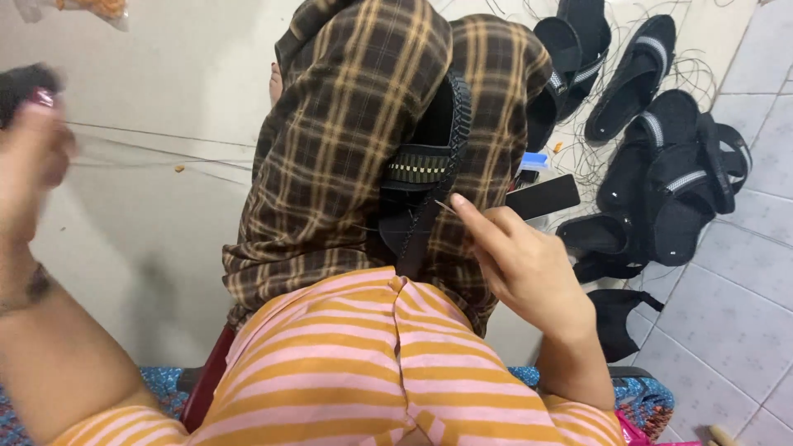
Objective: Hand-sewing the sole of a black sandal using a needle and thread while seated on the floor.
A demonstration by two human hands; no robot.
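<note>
Two hands at work, both yours, and a black sandal (429, 177) wedged between your knees in the plaid trousers (347, 140). It sits clamped upright there, so neither hand has to steady it. Your right hand (529, 264) is pinching a thin needle (443, 206) between thumb and forefinger, tip right at the sandal's strap (421, 169), which carries a band of pale stitching or beads; fingers pressed together, not spread. Your left hand (29, 149) is flung far out to the left, blurred, well apart from the sandal. It looks closed around something dark, but I cannot tell what, nor how firmly. Fine threads (165, 149) run taut from that hand back toward your lap, so the arm is likely out there to draw the thread tight through the strap.

A pile of black sandals (661, 157) lies on the tiled floor (743, 314) to your right, within reach, loose thread tangled among them. A flat black rectangular piece (543, 196) lies just beside your right hand, and a small blue object (535, 160) past it, too small to identify. You wear a pink and orange striped top (363, 372).
</note>
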